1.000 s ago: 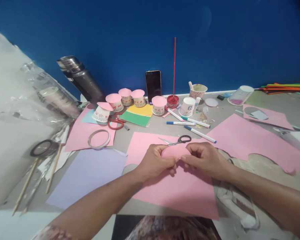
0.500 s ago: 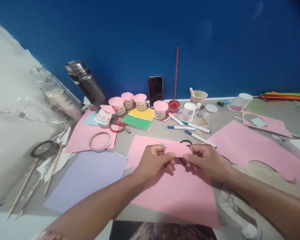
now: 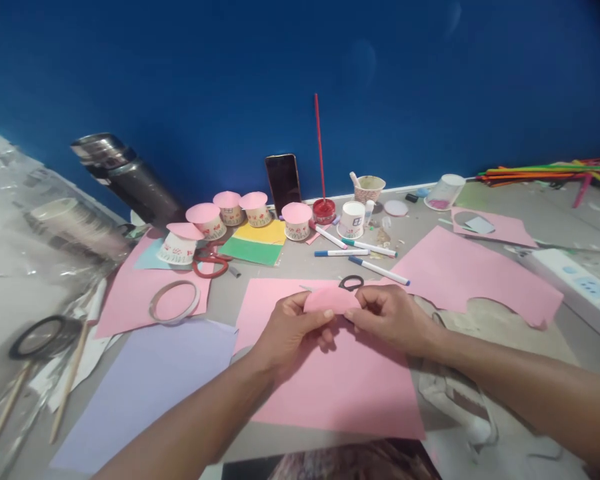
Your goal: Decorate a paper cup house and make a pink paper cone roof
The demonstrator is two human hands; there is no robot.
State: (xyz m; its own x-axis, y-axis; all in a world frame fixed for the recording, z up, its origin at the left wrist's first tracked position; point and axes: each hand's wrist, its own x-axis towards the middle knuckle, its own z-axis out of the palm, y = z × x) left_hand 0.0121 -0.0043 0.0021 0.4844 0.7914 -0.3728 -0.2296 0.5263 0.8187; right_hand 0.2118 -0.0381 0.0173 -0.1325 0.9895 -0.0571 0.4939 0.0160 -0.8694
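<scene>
Both hands meet over a large pink paper sheet [image 3: 340, 387] on the table. My left hand [image 3: 290, 327] and my right hand [image 3: 390, 317] each pinch an end of a small pink paper cut-out [image 3: 330, 299], holding it just above the sheet. Small black-handled scissors [image 3: 350, 282] lie right behind the cut-out, partly hidden by it. Farther back stand several paper cups topped with pink paper discs [image 3: 205, 220].
Red-handled scissors [image 3: 210, 265], a tape ring [image 3: 174, 301], marker pens [image 3: 377, 270], a phone [image 3: 283, 175] against the blue wall, a red paint pot with a stick [image 3: 323, 210], a steel flask [image 3: 125, 177], a lilac sheet [image 3: 145, 387], more pink paper [image 3: 465, 273], coloured sticks [image 3: 550, 172].
The pink cut-out has been lifted a little and now hides part of the black scissors. The view has shifted, so everything on the table sits further left.
</scene>
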